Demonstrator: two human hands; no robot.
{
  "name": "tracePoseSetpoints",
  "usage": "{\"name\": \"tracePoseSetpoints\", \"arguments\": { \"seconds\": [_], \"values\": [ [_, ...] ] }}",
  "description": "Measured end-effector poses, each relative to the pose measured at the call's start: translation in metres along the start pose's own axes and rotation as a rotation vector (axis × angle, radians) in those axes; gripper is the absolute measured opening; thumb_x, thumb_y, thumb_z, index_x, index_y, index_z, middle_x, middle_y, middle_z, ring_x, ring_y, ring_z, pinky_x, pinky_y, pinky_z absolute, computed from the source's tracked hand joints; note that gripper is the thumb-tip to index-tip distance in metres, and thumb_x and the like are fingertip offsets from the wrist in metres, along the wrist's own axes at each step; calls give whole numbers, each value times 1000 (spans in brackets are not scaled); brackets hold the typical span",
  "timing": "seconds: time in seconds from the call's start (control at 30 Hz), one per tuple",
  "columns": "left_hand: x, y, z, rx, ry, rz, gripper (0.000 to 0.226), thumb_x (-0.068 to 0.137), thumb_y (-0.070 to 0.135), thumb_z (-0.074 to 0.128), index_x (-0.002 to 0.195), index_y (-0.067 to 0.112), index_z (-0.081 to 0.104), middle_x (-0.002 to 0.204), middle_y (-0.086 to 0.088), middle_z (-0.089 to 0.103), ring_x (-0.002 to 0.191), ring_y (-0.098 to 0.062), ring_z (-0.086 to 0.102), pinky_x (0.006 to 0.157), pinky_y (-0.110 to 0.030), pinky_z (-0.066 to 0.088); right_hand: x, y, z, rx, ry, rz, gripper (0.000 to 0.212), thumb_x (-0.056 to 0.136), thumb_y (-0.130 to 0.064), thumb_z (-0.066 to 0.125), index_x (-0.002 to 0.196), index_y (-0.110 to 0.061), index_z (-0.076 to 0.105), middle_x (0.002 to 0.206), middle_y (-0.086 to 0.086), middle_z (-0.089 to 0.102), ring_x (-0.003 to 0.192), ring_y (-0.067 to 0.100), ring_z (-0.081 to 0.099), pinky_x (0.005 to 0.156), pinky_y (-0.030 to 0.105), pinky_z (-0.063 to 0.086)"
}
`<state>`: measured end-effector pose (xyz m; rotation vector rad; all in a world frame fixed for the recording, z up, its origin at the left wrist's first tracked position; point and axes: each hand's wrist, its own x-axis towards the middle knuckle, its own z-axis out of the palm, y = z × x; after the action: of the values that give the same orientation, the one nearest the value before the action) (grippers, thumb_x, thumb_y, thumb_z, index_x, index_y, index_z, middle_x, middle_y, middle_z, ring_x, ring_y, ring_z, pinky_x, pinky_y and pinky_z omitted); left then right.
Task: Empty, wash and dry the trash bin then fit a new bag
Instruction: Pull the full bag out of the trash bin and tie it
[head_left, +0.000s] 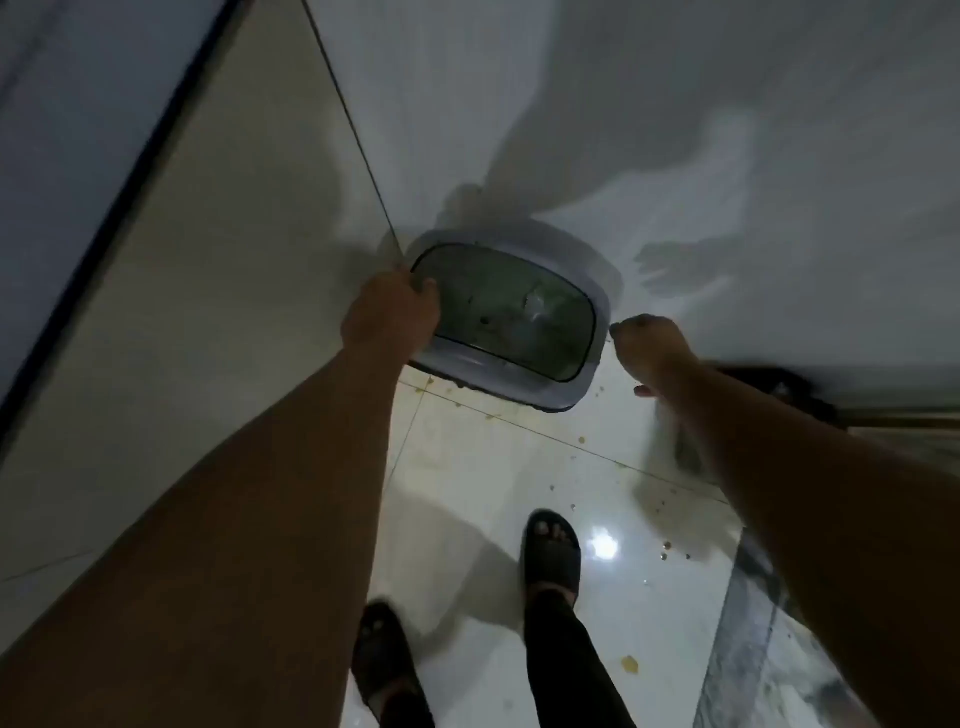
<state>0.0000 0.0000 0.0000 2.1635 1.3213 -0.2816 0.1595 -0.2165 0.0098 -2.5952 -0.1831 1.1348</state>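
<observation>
1. Firstly, the left hand (390, 307) is seen clamped on the rim of the trash bin (506, 314) at the bin's nine o'clock side, with the fingers curled over the edge and into the opening.
2. The right hand (650, 343) is held just off the bin's three o'clock edge, apart from the rim, with its fingers curled in; whether anything thin is pinched between them cannot be told.
3. The bin is found a little above the middle of the view, pale grey-blue with a rounded rectangular mouth, standing on the floor against the white wall (675, 104) at its twelve o'clock side.
4. A dark, greenish interior is shown through the mouth, with small dark specks and a pale patch on the bottom; what these are cannot be made out.
5. A glossy tiled floor (467, 467) is seen at six o'clock from the bin, marked with scattered yellowish spots and a bright reflection of light.
6. Two feet in dark sandals (551, 551) are placed on the tiles at six o'clock, the right one nearer the bin.
7. A cream panel (208, 260) with a dark edge is seen at nine o'clock, running diagonally up the view.
</observation>
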Motion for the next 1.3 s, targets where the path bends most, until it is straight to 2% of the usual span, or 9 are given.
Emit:
{"name": "tracePoseSetpoints", "arguments": {
  "seconds": [0.07, 0.13, 0.2, 0.3, 0.43, 0.63, 0.83, 1.07, 1.3],
  "values": [
    [19, -4, 11, -69, 7, -67, 47, 106, 47, 35, 100, 11, 64, 83, -6, 57, 78, -24, 56, 71, -34, 41, 23, 14, 22, 268, -15, 137, 37, 105, -18, 44, 132, 3, 60, 83, 5, 53, 67, 19, 50, 61, 35, 49],
    [35, -12, 20, -140, 3, -122, 47, 108, 45, 33, 94, 10, 61, 78, -4, 53, 78, -23, 55, 76, -36, 40, 38, 24, 43, 295, 13, 167, 29, 103, -13, 43, 122, -2, 63, 89, 8, 59, 69, 22, 58, 51, 32, 57],
    [45, -14, 26, -196, -23, -152, 51, 109, 48, 31, 90, 10, 60, 76, -1, 49, 77, -21, 52, 80, -36, 38, 48, 27, 58, 441, 52, 199, 26, 101, -15, 43, 115, -7, 64, 104, 12, 67, 82, 30, 66, 69, 45, 65],
    [53, -16, 31, -330, -22, -199, 57, 106, 58, 32, 79, 15, 57, 78, 0, 50, 83, -22, 52, 84, -33, 38, 56, 31, 73, 588, 128, 205, 27, 101, -24, 41, 99, -13, 66, 93, 4, 64, 94, 33, 64, 89, 57, 59],
    [61, -25, 33, -567, -17, -330, 90, 93, 78, 37, 140, 5, 55, 137, -14, 59, 123, -32, 57, 107, -36, 42, 51, 33, 83, 743, 216, 235, 37, 100, -34, 41, 71, -20, 59, 81, 3, 61, 98, 36, 61, 96, 59, 55],
    [63, -38, 26, -727, -47, -384, 141, 39, 104, 35, 143, 12, 56, 139, -8, 62, 122, -30, 59, 108, -51, 47, 50, 31, 77, 903, 158, 310, 43, 96, -52, 42, 93, -17, 67, 97, 2, 69, 102, 28, 65, 101, 54, 54],
    [51, -35, 16, -781, -103, -372, 137, 42, 104, 44, 144, 13, 54, 140, -4, 61, 122, -26, 59, 109, -51, 46, 44, 27, 67, 931, 91, 336, 55, 103, -57, 41, 133, -14, 60, 120, 5, 65, 111, 28, 61, 105, 53, 52],
    [41, -14, 16, -842, -34, -283, 87, 82, 87, 45, 123, 14, 69, 119, -4, 69, 105, -21, 66, 98, -39, 52, 38, 29, 61, 964, 140, 289, 40, 101, -56, 42, 89, -24, 62, 98, -2, 66, 102, 24, 64, 103, 54, 53],
    [-22, -10, 3, -844, 0, -277, 81, 84, 85, 45, 113, 13, 72, 111, -4, 72, 99, -17, 66, 91, -35, 53, -8, 41, 36, 894, 192, 270, 45, 101, -55, 41, 81, -23, 64, 89, -2, 68, 92, 20, 64, 101, 49, 54]
  ]
}}
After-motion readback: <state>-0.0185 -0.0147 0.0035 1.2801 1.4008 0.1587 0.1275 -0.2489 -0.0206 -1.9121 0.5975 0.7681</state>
